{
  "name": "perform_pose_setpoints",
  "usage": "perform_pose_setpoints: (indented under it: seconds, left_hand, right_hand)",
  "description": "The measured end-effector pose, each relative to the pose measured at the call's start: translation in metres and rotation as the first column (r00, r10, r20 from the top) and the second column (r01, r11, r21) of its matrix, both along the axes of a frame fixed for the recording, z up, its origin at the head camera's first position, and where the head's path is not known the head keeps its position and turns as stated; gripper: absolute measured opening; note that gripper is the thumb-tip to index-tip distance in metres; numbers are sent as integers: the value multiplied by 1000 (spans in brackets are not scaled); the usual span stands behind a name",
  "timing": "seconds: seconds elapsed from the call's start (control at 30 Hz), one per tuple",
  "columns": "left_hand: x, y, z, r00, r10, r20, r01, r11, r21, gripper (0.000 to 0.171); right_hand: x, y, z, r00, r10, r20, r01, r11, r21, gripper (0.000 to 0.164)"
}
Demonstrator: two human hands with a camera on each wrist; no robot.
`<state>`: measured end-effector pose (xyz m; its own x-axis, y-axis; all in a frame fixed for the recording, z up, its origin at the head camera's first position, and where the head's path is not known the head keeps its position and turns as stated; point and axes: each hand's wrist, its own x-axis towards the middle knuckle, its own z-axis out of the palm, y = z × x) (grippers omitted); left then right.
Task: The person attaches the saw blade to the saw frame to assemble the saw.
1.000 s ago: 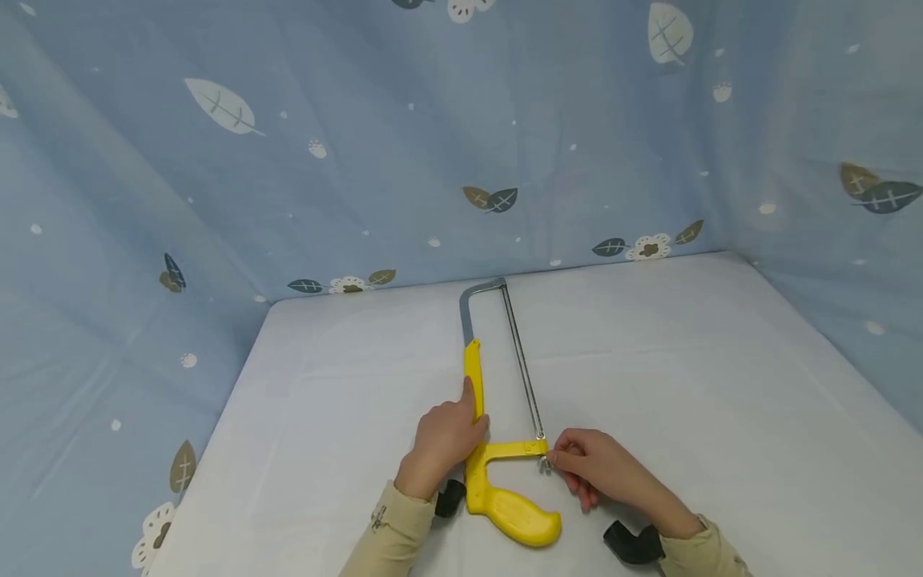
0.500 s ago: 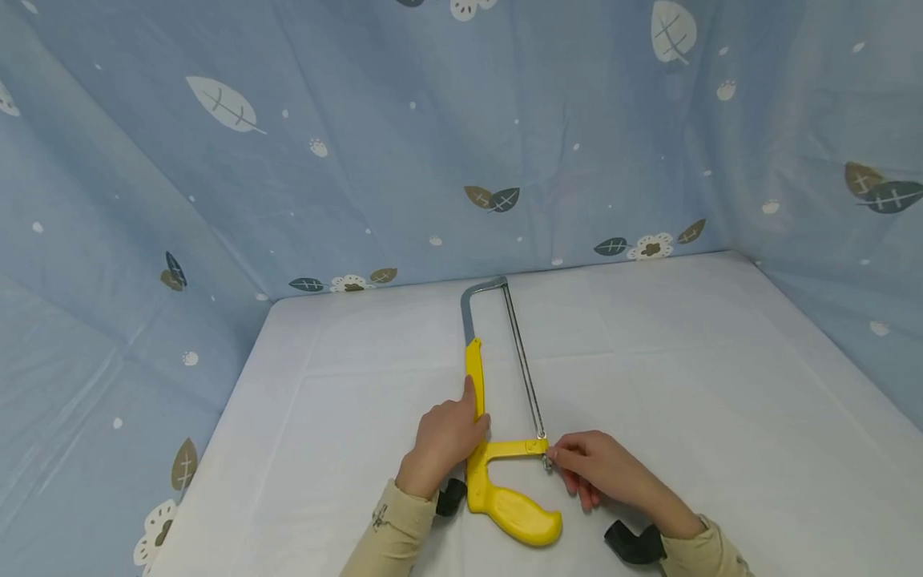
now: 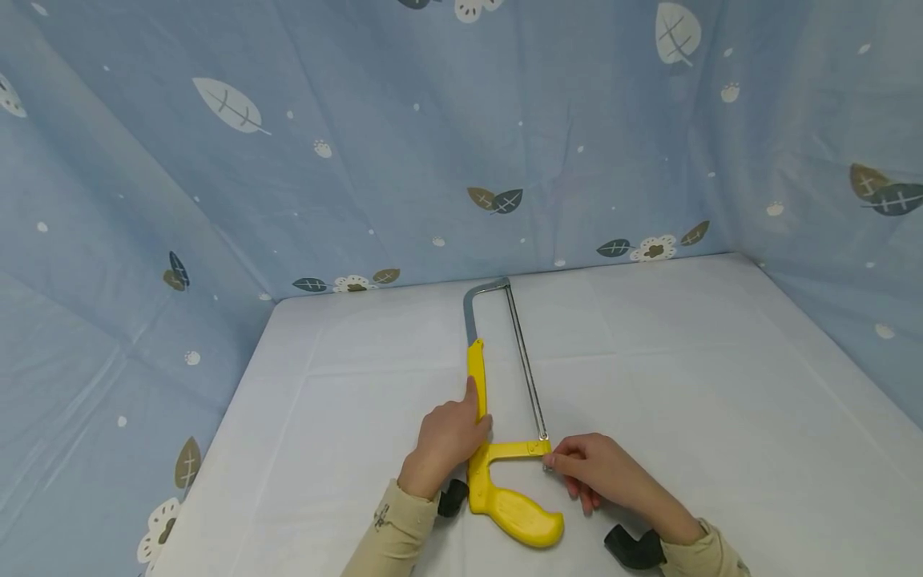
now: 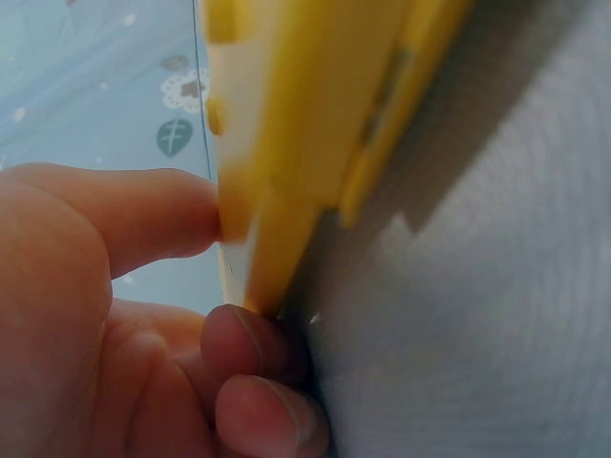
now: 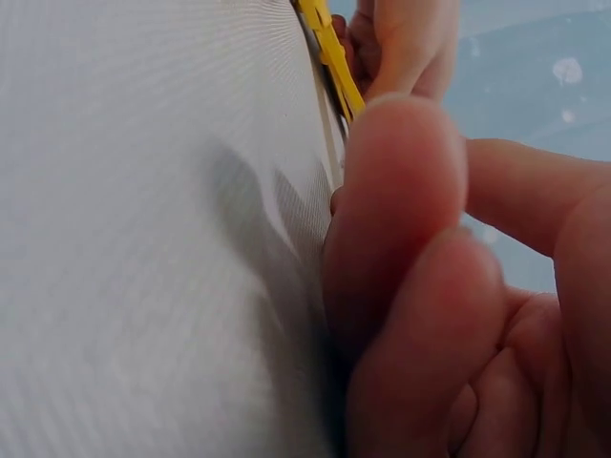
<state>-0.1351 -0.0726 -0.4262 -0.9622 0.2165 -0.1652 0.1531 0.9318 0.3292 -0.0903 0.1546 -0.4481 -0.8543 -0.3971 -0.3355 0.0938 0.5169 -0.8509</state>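
Observation:
A hacksaw (image 3: 517, 519) with a yellow handle and a grey front bow lies flat on the white-covered table. Its thin blade (image 3: 526, 361) runs along the right side. My left hand (image 3: 449, 433) grips the yellow frame bar, index finger stretched along it; in the left wrist view the thumb (image 4: 162, 210) presses one side and curled fingers sit at the other. With thumb and index finger my right hand (image 3: 598, 465) pinches the small metal wing nut (image 3: 548, 467) at the blade's near end. Those fingers mostly cover the nut, and the right wrist view hides it.
The white tabletop (image 3: 692, 353) is bounded at the back and sides by a blue leaf-print curtain (image 3: 404, 144). The saw's front bow reaches close to the back edge. A black wrist mount (image 3: 634, 547) sits by the right sleeve, another (image 3: 453, 498) by the left.
The wing nut has turned: its spread wings showed one second ago, and now only a small part shows beside my right fingers. My left hand and the hacksaw stay in place.

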Motion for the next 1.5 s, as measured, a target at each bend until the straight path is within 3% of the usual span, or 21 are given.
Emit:
perform_pose_setpoints:
  seconds: [0.87,1.5]
  left_hand:
    - [-1,1,0,1000,1,-8,-1,1000,-3,66]
    - [-1,1,-1,1000,1,-7,-1,1000,-10,67]
  right_hand:
    - [1,4,2,1000,8,-19,-9,998,-65,32]
    - [3,0,6,1000,21,-23,-21,1000,2,37]
